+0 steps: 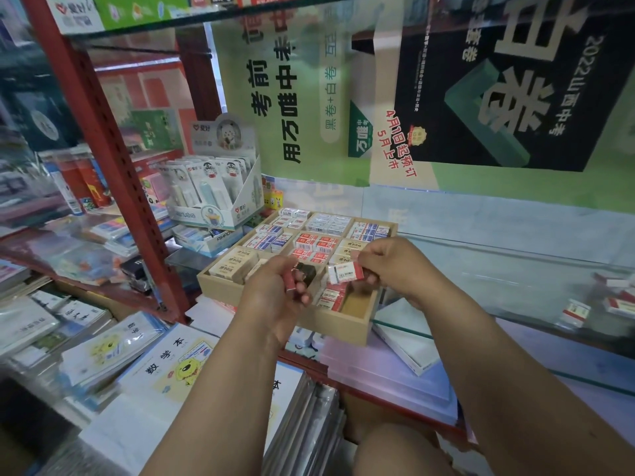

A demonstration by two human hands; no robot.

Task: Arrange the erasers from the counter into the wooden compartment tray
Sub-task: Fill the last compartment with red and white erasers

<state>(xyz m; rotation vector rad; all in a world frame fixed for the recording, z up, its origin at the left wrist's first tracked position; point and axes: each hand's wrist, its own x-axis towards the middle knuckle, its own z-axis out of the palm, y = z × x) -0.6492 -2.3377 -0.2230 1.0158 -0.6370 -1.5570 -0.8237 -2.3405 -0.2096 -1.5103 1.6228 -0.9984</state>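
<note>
While your right hand (388,266) pinches a red-and-white eraser (344,273) over the wooden tray (330,322), your left hand (275,297) grips more erasers (292,278); their labels are unreadable.

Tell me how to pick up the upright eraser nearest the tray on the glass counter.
Pinch the eraser by its two broad printed faces, near the top edge, coming from above. It stands on end and apart from the others, so the top is free. The right hand is closer, but already holds one.
</note>
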